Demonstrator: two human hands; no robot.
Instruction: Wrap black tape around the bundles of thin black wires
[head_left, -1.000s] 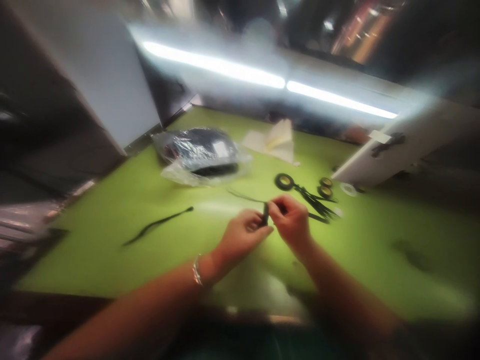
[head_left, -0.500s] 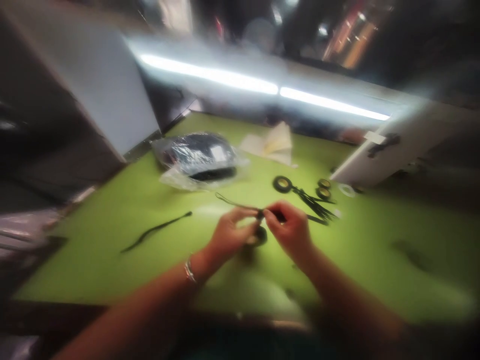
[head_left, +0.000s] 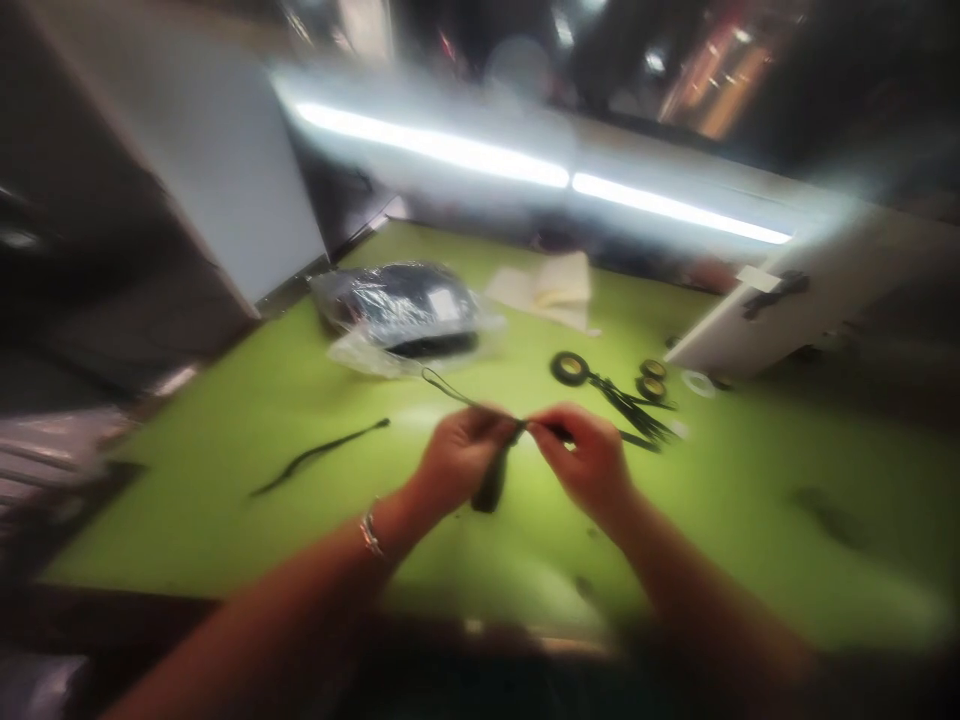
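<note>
My left hand [head_left: 461, 450] pinches a black cord [head_left: 444, 385], whose thin loop sticks out to the upper left past the fingers. My right hand [head_left: 581, 450] is closed on the same cord, its fingertips close to those of my left hand, with a dark strip passing out on its right side. Below my left fingertips hangs a dark roll [head_left: 489, 488], seen edge-on. Both hands are above the green table, and the picture is blurred around the fingertips.
On the green table [head_left: 187, 480] lie a black strap [head_left: 319, 455] at left, a plastic-wrapped dark bundle [head_left: 416, 305] and paper [head_left: 562, 285] behind. Black tape rolls [head_left: 570, 368], a bunch of black cords [head_left: 630, 410] and a white ring [head_left: 699, 383] are at right.
The roll below my left hand has swung down and turned edge-on. My left fingers have closed in toward my right fingertips, and the cord's loop stands higher. The view has shifted slightly.
</note>
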